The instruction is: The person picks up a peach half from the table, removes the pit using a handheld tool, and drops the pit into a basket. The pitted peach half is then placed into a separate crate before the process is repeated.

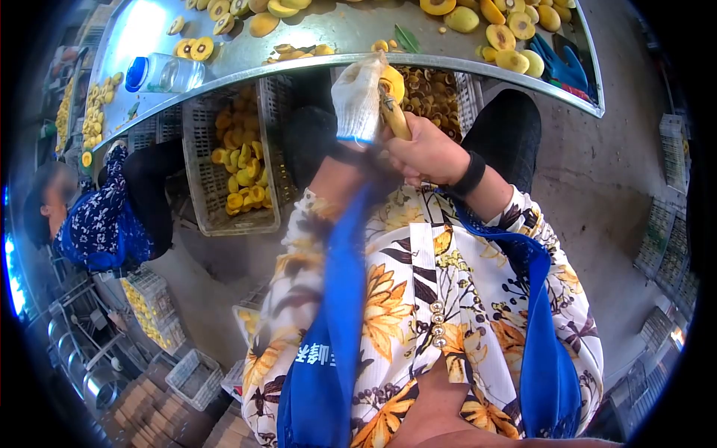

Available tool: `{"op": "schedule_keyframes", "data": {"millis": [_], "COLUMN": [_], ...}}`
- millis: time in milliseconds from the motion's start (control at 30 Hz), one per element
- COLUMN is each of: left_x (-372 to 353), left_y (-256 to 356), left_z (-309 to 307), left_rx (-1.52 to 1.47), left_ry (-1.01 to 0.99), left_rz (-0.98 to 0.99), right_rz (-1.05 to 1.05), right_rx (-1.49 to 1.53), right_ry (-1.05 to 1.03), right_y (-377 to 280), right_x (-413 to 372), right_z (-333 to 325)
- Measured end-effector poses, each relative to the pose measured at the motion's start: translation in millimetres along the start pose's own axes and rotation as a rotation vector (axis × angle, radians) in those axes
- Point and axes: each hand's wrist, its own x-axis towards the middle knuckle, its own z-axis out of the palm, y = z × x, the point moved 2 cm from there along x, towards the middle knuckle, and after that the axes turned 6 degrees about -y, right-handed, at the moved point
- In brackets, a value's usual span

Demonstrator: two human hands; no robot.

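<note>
Head view, 12 o'clock: left hand (357,101) pinches peach half (393,81), right hand (427,153) fists tool (396,119); best keep cuts shallow, slow.

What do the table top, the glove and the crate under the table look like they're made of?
Table top: likely stainless steel, grey and glossy with bright glare. Glove on the left hand holding fruit: knitted cotton-like fabric, white, matte, with a blue cuff edge. Crate: probably plastic, pale grey lattice walls.
</note>
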Motion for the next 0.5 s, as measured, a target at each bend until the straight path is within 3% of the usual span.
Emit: {"op": "schedule_keyframes", "data": {"millis": [67,167,200,333,500], "left_x": [1.7,-2.9,-3.0,-11.9,-11.4], "left_y": [1.0,18.5,21.5,21.1,17.4], "left_z": [0.1,-4.6,-5.0,-0.7,2.4], "left_rx": [0.062,-0.096,-0.125,-0.297,-0.042], "left_ry": [0.021,-0.243,-0.273,-0.143,-0.005], "left_rz": [-0.003,-0.13,-0.088,-0.262,-0.093], "right_rz": [0.003,-0.014,-0.025,0.004,0.005], "right_rx": [0.022,0.135,0.185,0.276,0.224], "right_ry": [-0.018,-0.077,-0.105,-0.176,-0.181], "right_y": [0.8,-4.9,-6.9,-2.2,0.3], "right_x": [-0.8,-4.8,-5.6,-3.0,-5.8], "right_z": [0.1,3.3,5.4,5.8,9.7]}}
